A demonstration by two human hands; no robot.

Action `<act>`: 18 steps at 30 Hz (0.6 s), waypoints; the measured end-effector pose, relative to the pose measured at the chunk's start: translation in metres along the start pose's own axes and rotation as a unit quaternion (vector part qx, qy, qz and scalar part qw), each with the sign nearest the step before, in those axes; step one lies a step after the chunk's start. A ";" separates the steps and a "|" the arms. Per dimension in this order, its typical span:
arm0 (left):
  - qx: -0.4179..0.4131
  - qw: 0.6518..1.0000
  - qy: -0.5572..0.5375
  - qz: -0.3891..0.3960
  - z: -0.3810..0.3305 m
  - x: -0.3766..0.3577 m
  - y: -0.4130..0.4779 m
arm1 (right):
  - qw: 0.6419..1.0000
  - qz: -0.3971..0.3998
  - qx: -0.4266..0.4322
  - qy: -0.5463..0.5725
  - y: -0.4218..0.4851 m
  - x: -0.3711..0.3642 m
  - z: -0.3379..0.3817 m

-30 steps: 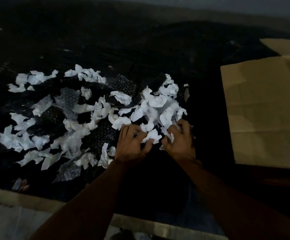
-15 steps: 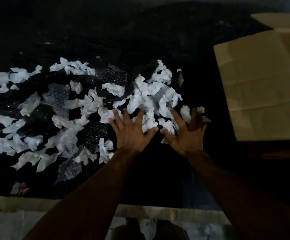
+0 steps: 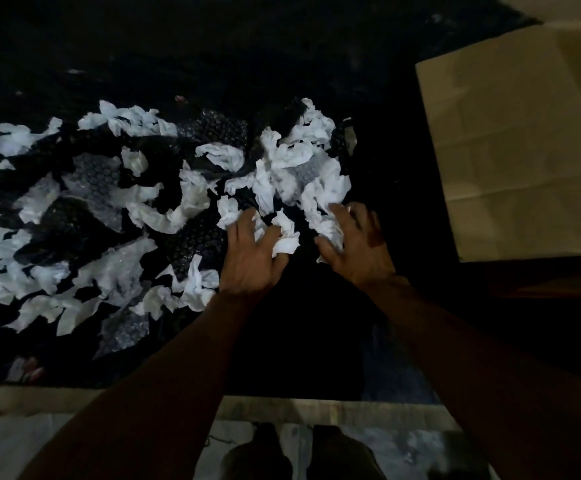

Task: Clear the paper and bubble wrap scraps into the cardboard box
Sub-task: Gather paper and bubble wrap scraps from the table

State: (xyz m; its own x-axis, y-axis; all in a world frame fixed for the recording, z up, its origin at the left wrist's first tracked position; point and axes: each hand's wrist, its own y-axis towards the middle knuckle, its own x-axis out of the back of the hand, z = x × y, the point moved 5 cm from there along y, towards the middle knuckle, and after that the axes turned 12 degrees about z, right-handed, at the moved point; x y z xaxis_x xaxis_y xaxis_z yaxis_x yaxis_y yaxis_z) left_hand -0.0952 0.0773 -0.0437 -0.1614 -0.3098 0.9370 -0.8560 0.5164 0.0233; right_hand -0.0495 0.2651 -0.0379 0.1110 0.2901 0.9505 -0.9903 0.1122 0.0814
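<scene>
Several crumpled white paper scraps [image 3: 289,157] and clear bubble wrap pieces [image 3: 98,174] lie scattered over a dark surface [image 3: 213,46], from the far left to the middle. My left hand [image 3: 252,252] curls its fingers round white paper scraps at the pile's near right edge. My right hand [image 3: 356,244] sits beside it, fingers curled over more white scraps. The cardboard box [image 3: 511,133] lies to the right, one flap spread flat, a hand's width from my right hand.
The dark surface ends at a pale front edge [image 3: 282,408] near my body. Below it the floor and my feet [image 3: 303,455] show. A small reddish item [image 3: 27,367] lies at the near left.
Both hands went from spread flat on the scraps to curled round them. The view shifted so the box sits further right and higher.
</scene>
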 end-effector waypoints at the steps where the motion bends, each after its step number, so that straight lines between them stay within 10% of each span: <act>1: -0.004 1.000 0.014 0.010 0.000 -0.001 0.000 | 1.000 -0.008 0.005 0.009 0.000 -0.003 0.000; 9: -0.003 0.999 -0.046 -0.004 -0.025 -0.011 -0.026 | 0.999 -0.032 0.010 0.007 -0.007 0.001 -0.001; 18: 0.088 0.991 -0.100 -0.010 -0.033 0.035 -0.016 | 0.938 0.066 -0.059 0.335 -0.007 0.018 -0.015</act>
State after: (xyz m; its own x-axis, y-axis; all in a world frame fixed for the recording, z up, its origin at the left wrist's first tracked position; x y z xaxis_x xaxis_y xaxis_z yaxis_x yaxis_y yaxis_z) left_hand -0.0709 0.0840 0.0003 -0.2225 -0.4788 0.8493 -0.9296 0.3668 -0.0368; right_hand -0.0390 0.2839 -0.0264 0.0548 0.8369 0.5445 -0.9873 0.1269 -0.0957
